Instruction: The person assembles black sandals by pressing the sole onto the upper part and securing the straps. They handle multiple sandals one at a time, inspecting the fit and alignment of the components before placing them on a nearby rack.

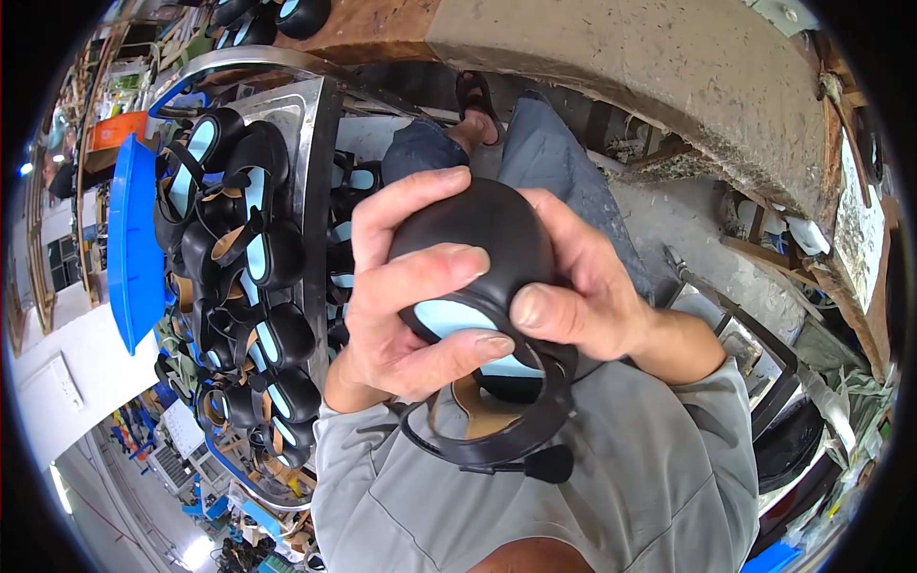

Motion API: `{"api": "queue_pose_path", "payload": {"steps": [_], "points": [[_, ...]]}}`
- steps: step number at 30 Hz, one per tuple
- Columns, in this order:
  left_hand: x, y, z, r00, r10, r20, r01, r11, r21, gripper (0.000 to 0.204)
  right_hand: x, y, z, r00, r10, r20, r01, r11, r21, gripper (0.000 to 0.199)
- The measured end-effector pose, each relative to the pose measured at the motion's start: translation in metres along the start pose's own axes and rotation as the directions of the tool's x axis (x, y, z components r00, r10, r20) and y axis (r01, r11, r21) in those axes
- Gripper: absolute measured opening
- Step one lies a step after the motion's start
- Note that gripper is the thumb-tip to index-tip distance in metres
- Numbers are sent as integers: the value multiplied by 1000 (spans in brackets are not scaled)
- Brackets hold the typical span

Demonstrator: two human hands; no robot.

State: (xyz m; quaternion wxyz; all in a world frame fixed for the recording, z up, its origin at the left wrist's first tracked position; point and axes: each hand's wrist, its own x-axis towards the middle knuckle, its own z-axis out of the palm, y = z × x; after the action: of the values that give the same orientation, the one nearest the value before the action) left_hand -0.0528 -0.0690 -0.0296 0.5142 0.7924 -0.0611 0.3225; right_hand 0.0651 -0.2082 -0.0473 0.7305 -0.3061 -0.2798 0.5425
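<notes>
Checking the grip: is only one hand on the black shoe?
No: both the left hand and the right hand wrap around the black shoe.

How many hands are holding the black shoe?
2. The left hand wraps the black shoe from the left side; the right hand grips it from the right, thumb pressing near the pale blue insole. No other hands show.

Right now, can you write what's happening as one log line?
left hand: grips black shoe | right hand: thumb presses shoe | nearby: rack of black shoes
</notes>
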Motion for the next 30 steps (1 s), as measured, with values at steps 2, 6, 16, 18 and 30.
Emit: {"api": "queue_pose_path", "payload": {"steps": [2, 6, 16, 18, 30], "points": [[1, 0, 1, 1000, -25, -13, 25, 999, -27, 56, -2, 0, 6, 998, -16, -65, 12, 998, -64, 60], [4, -1, 4, 998, -69, -14, 69, 997, -25, 54, 9, -17, 5, 986, 96, -139, -117, 981, -157, 57], [3, 11, 14, 990, -113, -84, 99, 982, -159, 34, 28, -42, -9, 962, 271, 30, -258, 939, -226, 78], [5, 10, 9, 996, -87, -25, 84, 993, -84, 32, 27, -42, -10, 960, 281, 5, -271, 931, -246, 75], [-8, 1, 19, 743, -643, 187, 542, 413, -732, 56, 15, -60, -35, 996, -50, -79, 13, 912, -410, 67]]}}
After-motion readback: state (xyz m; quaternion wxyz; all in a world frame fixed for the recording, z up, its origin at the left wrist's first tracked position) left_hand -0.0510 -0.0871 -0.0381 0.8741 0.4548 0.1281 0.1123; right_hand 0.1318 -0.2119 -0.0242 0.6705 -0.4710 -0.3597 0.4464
